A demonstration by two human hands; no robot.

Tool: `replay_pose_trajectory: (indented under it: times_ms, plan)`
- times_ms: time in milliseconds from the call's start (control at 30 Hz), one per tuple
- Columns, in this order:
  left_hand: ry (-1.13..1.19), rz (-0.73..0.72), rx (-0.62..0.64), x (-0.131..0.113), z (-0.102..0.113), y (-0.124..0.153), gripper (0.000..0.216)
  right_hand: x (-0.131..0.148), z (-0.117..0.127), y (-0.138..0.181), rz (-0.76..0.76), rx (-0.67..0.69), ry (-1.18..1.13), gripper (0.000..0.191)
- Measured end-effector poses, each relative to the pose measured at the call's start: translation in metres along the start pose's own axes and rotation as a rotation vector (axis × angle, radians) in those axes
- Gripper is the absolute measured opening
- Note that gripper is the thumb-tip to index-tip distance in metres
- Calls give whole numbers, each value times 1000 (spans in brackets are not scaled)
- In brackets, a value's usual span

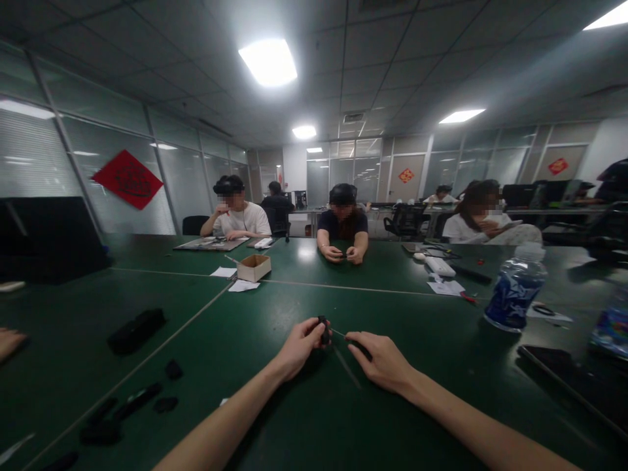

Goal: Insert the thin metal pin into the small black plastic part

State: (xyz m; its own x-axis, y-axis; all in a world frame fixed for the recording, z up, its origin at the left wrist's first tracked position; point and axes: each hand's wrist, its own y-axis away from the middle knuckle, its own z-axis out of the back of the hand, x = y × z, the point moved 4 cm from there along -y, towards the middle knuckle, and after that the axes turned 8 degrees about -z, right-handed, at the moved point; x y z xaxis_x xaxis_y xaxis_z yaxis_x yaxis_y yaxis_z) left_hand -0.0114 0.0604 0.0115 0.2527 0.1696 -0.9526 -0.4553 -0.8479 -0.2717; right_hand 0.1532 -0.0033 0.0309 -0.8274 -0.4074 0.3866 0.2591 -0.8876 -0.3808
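Note:
Just beyond the middle of the green table, my left hand (pixel 303 345) grips a small black part (pixel 323 330) between thumb and fingers. My right hand (pixel 380 360) is closed on a thin metal rod (pixel 337 333), perhaps a screwdriver shaft; its handle is hidden by the fingers. The rod points left, and its far end is at or very near the black part; contact cannot be made out. Several loose black pieces (pixel 137 400) lie to the left of my left forearm, with a larger black block (pixel 136 331) behind them.
A small open cardboard box (pixel 254 267) stands on the table (pixel 275 314) ahead, beside papers. To the right are a blue-labelled bottle (pixel 515 288), a phone (pixel 579 379) and cables. A co-worker (pixel 342 222) sits opposite; another person's hand (pixel 10 343) shows at far left.

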Motion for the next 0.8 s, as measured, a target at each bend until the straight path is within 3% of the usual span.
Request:
replay_pose_trajectory:
  times_ms: [167, 633, 800]
  plan:
    - [9, 13, -50, 4, 4, -1, 41, 5, 2, 0, 6, 46, 38, 26]
    - [9, 9, -80, 0, 4, 1, 41, 3, -2, 1, 20, -5, 159, 27]
    - [-5, 1, -34, -2, 3, 1, 38, 5, 0, 1, 25, 6, 152, 28]
